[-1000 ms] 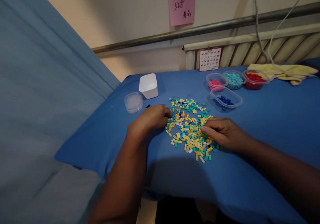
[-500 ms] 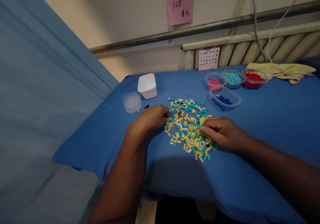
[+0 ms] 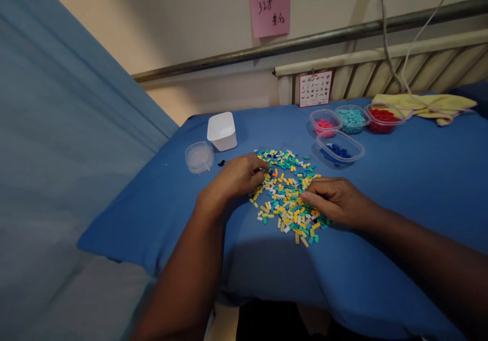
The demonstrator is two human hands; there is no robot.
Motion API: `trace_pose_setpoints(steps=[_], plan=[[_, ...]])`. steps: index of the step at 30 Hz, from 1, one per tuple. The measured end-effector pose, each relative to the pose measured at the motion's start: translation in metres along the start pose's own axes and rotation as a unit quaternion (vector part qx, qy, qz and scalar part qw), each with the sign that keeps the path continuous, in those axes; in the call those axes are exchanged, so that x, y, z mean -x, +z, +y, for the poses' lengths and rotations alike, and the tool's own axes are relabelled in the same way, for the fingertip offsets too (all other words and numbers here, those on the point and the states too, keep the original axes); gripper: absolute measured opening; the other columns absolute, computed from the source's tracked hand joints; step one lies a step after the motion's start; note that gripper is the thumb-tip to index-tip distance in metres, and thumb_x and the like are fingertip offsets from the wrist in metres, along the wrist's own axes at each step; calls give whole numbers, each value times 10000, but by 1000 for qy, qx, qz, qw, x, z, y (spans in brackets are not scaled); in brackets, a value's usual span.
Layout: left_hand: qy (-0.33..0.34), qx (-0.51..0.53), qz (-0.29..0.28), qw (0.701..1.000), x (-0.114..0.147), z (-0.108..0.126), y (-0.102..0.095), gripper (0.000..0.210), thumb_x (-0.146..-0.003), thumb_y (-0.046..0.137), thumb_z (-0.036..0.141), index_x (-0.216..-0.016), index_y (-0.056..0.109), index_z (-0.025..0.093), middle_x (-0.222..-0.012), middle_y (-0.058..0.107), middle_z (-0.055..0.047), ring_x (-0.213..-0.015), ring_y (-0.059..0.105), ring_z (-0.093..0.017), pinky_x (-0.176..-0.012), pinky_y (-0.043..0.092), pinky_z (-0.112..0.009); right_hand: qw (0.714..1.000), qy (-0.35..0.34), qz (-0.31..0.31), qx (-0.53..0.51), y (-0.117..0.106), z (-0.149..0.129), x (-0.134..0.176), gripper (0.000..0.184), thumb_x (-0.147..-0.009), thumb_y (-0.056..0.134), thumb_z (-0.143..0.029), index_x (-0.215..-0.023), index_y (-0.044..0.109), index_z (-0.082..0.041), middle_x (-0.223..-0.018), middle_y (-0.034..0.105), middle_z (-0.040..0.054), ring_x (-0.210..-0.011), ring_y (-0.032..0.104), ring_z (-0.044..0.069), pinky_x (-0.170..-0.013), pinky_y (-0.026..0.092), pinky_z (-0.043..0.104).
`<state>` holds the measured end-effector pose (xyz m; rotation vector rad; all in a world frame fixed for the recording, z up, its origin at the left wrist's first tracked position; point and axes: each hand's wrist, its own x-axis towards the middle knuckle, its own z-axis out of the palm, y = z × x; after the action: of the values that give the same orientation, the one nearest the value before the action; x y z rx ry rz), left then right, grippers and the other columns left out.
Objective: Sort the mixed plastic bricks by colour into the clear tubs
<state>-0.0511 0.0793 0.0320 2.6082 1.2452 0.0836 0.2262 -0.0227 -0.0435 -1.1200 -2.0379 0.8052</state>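
A loose heap of small toy building bricks, mostly yellow, green, teal and white, lies spread on a blue sheet. My left hand reaches in over the heap's left edge, index finger stretched out and slightly apart from the thumb. Its fingertips are close to a dark blue brick and an orange brick; I see nothing held. On the right side of the heap rests my right hand, fingers curled and thumb against the index finger. What it holds, if anything, is hidden.
Clear tubs hold pink, turquoise, red and dark blue bricks. At the left are a white box, a clear container and a small black piece. A yellow cloth lies behind, near the radiator.
My left hand has moved a little right and away from me, its index finger now extended toward the dark blue brick. My right hand stays in place; the view has shifted slightly.
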Motion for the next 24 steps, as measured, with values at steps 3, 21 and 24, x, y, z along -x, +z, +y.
trace_pose_setpoints(steps=[3, 21, 24], plan=[[29, -25, -28, 999, -1, 3, 0, 382, -972, 553, 186, -1234, 823, 251, -1199, 781, -62, -1036, 707, -234, -889, 508, -337, 1000, -2, 0, 1, -1, 0, 0, 492, -1118, 542, -476, -697, 516, -223, -689, 546, -7, -642, 513, 140, -631, 367, 319], [-47, -45, -26, 998, -7, 15, 3, 225, -954, 575, 175, -889, 789, 203, -1015, 770, -79, -807, 636, -205, -695, 399, -340, 1000, -4, 8, 2, 0, -2, -1, 488, -1114, 544, -474, -696, 525, -223, -680, 550, -9, -638, 518, 140, -639, 357, 324], [-29, -17, -25, 999, -13, 16, 9, 208, -950, 602, 175, -940, 807, 201, -999, 773, -84, -856, 660, -222, -751, 439, -348, 1000, -4, 8, 4, 0, -1, -1, 480, -1111, 551, -472, -701, 539, -223, -685, 561, -3, -642, 521, 144, -633, 351, 326]])
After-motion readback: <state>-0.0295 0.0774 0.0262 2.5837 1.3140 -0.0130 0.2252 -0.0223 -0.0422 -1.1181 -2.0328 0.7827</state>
